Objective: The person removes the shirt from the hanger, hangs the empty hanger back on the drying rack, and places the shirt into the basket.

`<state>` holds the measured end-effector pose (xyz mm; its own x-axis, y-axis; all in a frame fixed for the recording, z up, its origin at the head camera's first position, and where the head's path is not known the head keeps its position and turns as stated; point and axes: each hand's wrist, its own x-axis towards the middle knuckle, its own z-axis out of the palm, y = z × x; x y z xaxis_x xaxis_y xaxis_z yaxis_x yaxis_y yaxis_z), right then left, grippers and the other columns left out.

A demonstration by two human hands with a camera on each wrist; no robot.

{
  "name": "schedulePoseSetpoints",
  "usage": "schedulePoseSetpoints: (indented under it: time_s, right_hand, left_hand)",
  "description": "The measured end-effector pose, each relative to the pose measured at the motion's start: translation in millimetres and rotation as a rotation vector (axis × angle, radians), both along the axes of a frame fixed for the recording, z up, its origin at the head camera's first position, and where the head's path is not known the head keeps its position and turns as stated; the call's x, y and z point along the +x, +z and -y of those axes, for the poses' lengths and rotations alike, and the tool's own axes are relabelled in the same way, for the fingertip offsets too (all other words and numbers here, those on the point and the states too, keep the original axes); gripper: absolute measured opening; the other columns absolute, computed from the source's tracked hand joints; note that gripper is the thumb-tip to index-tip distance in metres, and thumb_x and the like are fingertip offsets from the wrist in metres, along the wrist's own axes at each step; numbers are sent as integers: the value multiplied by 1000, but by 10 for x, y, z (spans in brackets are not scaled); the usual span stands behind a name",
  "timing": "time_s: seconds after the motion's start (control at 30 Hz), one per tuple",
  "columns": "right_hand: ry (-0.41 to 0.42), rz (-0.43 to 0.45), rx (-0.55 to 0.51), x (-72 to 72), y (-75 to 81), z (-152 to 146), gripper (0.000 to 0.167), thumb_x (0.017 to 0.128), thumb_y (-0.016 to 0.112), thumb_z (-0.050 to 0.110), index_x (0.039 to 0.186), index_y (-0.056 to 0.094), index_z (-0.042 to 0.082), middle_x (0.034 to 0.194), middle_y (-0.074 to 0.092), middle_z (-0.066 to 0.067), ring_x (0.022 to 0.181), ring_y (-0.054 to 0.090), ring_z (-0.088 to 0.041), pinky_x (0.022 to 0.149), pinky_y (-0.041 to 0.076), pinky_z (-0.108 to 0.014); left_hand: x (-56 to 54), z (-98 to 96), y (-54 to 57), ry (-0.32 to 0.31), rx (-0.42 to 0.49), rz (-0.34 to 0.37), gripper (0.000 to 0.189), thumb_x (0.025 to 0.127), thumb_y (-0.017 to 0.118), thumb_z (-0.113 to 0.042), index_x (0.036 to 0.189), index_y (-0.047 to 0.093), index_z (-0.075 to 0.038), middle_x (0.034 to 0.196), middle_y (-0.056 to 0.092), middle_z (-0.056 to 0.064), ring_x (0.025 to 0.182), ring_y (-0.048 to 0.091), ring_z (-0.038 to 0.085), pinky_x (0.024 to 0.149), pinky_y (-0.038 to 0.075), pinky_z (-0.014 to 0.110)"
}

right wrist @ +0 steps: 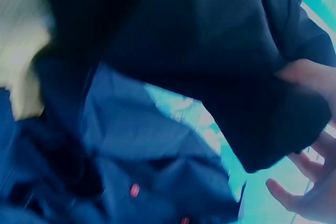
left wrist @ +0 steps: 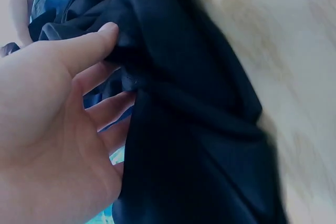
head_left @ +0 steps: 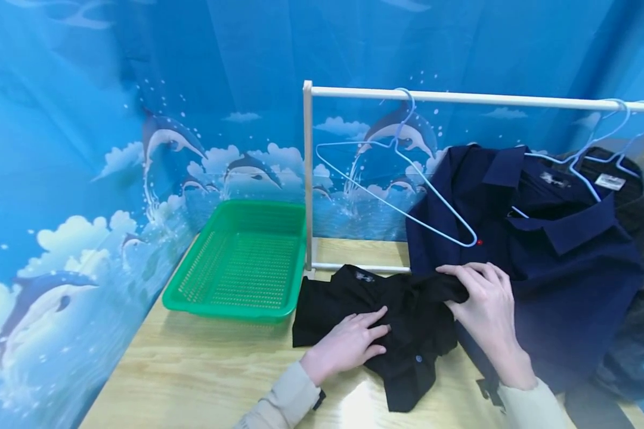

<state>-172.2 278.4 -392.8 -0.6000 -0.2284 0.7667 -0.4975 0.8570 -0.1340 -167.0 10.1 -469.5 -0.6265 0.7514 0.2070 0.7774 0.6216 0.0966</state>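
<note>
A short black shirt (head_left: 413, 333) with a collar, a label and a blue button lies on the table. My left hand (head_left: 349, 342) rests on its front with the fingers spread and fairly straight. In the left wrist view, dark cloth (left wrist: 205, 129) lies against the thumb and fingertips. Toward the right, my right hand (head_left: 485, 304) pinches the shirt's sleeve and lifts it off the table. The right wrist view shows the sleeve (right wrist: 210, 51) between thumb and fingers, its lower corner hanging down.
Left of the shirt sits a green perforated basket (head_left: 236, 313). A white rack (head_left: 308, 179) holds a bare blue hanger (head_left: 434, 232), a navy shirt (head_left: 558, 310) on a hanger and a dark grey garment (head_left: 635, 322) behind it. A dolphin-print curtain (head_left: 193, 77) covers the back.
</note>
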Motion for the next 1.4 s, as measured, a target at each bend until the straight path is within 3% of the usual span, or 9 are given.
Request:
schedulePoseSetpoints:
  time_s: [0.13,0.23,0.47,0.57,0.77,0.87,1.03,1.17,1.4]
  right_hand:
    - [72,-2,-61,-97,-12,238,54,60,88,-1,110,74,12,96,76,-10,100,60,-32,96,39,-55]
    - [126,37,-21,-193,-97,437,56,59,92,3,112,73,13,99,75,-8,100,61,-32,94,42,-55]
    - [157,322,311,-259,-538,714,66,69,92,17,129,66,15,119,70,-9,113,61,-34,93,47,-59]
    - [174,456,417,-214,-696,751,65,81,84,19,140,58,10,131,63,-15,123,58,-38,96,46,-64]
    - [219,550,420,-174,-735,710,72,88,79,23,151,47,9,148,52,-15,139,45,-41,103,39,-70]
    - [258,596,393,-156,-693,624,80,88,78,33,156,41,12,156,44,-14,145,36,-42,104,35,-72]
    - [338,680,386,-86,-670,470,116,69,83,62,161,29,15,166,21,-17,148,21,-50,102,27,-81]
    - [286,699,430,-43,-705,410,135,53,85,71,161,22,21,165,13,-22,148,16,-53,101,24,-83]
    - [171,684,408,-161,-789,469,133,49,88,70,159,31,21,165,17,-22,147,23,-51,100,24,-85]
  left_hand:
    - [10,120,18,14,-1,6,34,103,60,-40,127,68,-18,154,49,8,139,49,20,109,45,41]
    - [46,234,27,40,-2,9,32,103,60,-39,126,68,-18,146,57,6,137,52,19,109,44,38]
    - [92,497,78,154,231,-37,20,99,68,-26,115,76,-17,112,72,-5,103,67,12,89,55,29]
    - [66,536,86,174,290,-45,21,99,69,-26,117,74,-17,114,70,-3,106,66,14,91,54,32]
    - [-27,504,71,129,195,-7,58,98,66,-45,146,54,-14,148,52,11,134,50,30,107,45,47]
    - [-101,490,61,144,109,43,75,94,66,-54,155,43,-18,160,37,14,144,39,36,110,40,57]
    - [-228,507,39,218,-41,149,88,86,70,-61,160,32,-31,168,19,12,150,26,39,110,34,67]
    - [-296,496,12,256,-43,186,88,85,74,-57,159,34,-33,167,16,15,148,27,45,107,35,71]
    - [-386,424,-40,336,-57,240,89,82,76,-57,158,35,-32,166,17,18,142,34,51,101,38,74]
